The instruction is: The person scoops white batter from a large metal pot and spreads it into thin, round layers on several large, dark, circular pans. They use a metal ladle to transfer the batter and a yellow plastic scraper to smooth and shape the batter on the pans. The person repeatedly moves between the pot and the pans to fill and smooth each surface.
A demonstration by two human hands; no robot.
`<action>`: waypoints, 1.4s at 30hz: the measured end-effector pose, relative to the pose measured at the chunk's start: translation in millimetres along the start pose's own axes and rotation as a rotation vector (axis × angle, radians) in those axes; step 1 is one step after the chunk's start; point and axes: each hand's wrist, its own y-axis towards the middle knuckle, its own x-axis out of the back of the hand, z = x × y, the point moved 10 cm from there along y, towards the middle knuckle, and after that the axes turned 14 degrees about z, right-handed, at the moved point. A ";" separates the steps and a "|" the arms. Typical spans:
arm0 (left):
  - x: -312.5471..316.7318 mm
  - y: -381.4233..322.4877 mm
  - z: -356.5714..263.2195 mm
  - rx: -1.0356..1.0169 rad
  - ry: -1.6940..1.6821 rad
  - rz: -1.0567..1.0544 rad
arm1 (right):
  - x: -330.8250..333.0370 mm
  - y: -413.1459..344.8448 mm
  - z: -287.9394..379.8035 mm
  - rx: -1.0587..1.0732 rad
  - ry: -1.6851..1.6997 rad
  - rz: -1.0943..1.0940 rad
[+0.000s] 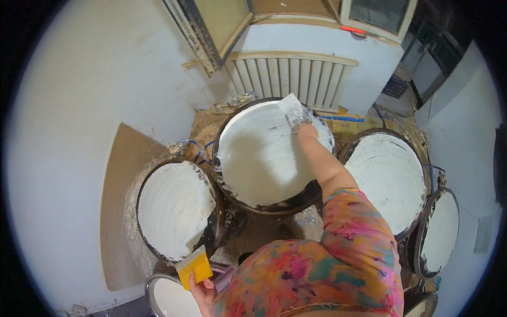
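My right hand (307, 130) grips a flat scraper (295, 113) coated in white paste, near the far right rim of a large round dark-rimmed pan (273, 209). A smooth white layer (253, 158) covers most of that pan's surface; its near right edge shows dark. Low on the left, my left hand (202, 287) holds a yellow scraper (196, 271) with a pale blade edge, between a round pan with a white coating (174, 210) and a metal-rimmed bowl of white material (172, 295).
More white-coated round pans stand at the right (386, 182) and far right (439, 233). A radiator (285, 79) is beyond the large pan, below an opened window (216, 31). A brown board (122, 214) leans on the left wall. Blue hoses lie between the pans.
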 end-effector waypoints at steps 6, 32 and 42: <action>-20.0 20.7 -0.6 0.034 0.051 0.036 | 0.4 -37.0 -100.0 -0.055 0.046 -0.034; 44.7 -38.8 14.0 0.041 -0.029 -0.137 | 15.1 43.1 47.5 0.108 -0.105 -0.105; 76.9 -112.1 21.0 -0.113 0.062 -0.211 | -167.5 -162.8 309.7 1.151 -0.349 0.008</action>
